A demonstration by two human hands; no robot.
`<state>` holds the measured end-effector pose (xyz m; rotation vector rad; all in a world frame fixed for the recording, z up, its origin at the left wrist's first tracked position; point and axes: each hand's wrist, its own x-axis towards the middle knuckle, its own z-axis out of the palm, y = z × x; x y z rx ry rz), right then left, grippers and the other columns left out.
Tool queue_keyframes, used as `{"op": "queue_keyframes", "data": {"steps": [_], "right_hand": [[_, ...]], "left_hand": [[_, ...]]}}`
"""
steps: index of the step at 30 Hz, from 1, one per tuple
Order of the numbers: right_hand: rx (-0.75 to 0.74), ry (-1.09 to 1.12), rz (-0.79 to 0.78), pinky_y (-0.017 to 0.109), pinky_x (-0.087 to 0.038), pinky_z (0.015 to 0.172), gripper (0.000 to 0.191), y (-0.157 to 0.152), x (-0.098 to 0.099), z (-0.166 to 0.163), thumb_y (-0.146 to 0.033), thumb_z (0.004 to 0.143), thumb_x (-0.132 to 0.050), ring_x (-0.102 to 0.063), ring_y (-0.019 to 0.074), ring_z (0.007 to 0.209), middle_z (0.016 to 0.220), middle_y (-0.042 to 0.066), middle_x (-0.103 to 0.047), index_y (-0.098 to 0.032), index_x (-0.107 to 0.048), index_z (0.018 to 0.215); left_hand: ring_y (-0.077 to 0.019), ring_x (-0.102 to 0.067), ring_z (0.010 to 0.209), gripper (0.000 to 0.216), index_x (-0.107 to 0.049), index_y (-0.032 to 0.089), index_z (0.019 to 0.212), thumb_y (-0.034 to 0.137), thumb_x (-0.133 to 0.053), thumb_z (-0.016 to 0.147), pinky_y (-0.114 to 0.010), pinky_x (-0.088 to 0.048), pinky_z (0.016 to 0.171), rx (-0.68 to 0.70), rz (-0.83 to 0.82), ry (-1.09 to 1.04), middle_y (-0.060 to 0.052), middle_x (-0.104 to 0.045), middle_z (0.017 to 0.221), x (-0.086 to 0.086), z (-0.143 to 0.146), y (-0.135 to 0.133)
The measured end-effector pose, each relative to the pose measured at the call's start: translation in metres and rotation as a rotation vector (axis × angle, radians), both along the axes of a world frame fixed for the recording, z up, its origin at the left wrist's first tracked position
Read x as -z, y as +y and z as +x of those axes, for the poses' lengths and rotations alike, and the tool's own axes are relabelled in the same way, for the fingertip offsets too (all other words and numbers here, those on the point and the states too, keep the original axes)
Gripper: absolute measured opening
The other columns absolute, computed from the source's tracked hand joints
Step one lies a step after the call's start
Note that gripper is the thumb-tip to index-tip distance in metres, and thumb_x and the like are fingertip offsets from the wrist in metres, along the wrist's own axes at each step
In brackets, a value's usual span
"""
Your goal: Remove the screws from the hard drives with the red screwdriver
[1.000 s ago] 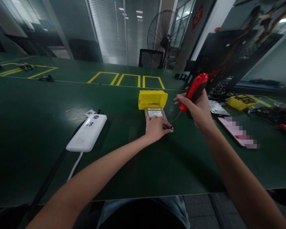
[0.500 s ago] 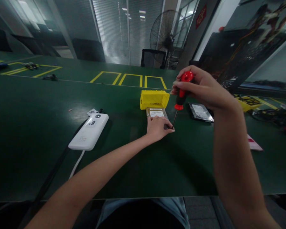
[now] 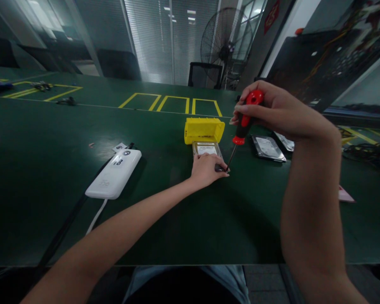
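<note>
A hard drive (image 3: 206, 149) lies flat on the green table (image 3: 164, 202), just in front of a yellow bin (image 3: 204, 130). My left hand (image 3: 205, 169) rests on the drive's near end, fingers pressed down on its right corner. My right hand (image 3: 277, 112) is closed around the red handle of a screwdriver (image 3: 242, 126), held nearly upright. The screwdriver's thin shaft slants down and its tip meets the drive's near right corner beside my left fingertips.
A white power bank (image 3: 114, 173) with a cable lies at the left. Two more hard drives (image 3: 267, 147) lie right of the screwdriver. A pink-edged card (image 3: 345, 195) sits at the right. A standing fan (image 3: 227, 40) and a dark chair stand beyond the table.
My right hand has swung the screwdriver from a slanted grip to nearly upright and now wraps over the top of the handle. My left hand has stayed on the drive.
</note>
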<state>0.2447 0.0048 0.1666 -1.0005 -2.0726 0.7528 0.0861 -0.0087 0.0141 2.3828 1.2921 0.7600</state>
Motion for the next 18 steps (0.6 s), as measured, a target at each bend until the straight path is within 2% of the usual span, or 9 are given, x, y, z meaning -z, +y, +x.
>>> {"op": "queue_keyframes", "data": {"steps": [5,11,18], "right_hand": [[-0.012,-0.075,0.097,0.042,-0.053,0.080,0.021,0.0001,-0.0030,-0.0021,-0.032,0.081,-0.063,-0.059,0.0209,0.086,0.092,0.004,-0.059,-0.023,-0.057,0.098],[-0.025,-0.084,0.095,0.040,-0.054,0.077,0.021,0.0011,-0.0031,0.0003,-0.034,0.081,-0.062,-0.059,0.0193,0.082,0.090,0.003,-0.057,-0.024,-0.057,0.098],[-0.008,-0.124,0.101,0.041,-0.052,0.083,0.026,0.0029,-0.0027,0.0038,-0.040,0.080,-0.062,-0.060,0.0206,0.090,0.094,0.002,-0.058,-0.026,-0.057,0.101]], "left_hand": [[-0.0240,-0.055,0.102,0.017,-0.071,0.029,0.088,0.041,-0.069,0.077,-0.040,-0.032,0.083,-0.017,-0.010,0.005,0.004,-0.068,0.104,-0.0026,0.0009,-0.0020],[-0.0238,-0.055,0.102,0.016,-0.071,0.029,0.088,0.040,-0.068,0.078,-0.040,-0.032,0.085,-0.027,-0.023,0.003,0.004,-0.068,0.104,-0.0019,0.0028,-0.0016],[-0.0236,-0.055,0.102,0.015,-0.071,0.028,0.087,0.040,-0.068,0.078,-0.040,-0.032,0.085,-0.035,-0.025,-0.014,0.004,-0.069,0.103,-0.0014,0.0042,-0.0016]]}}
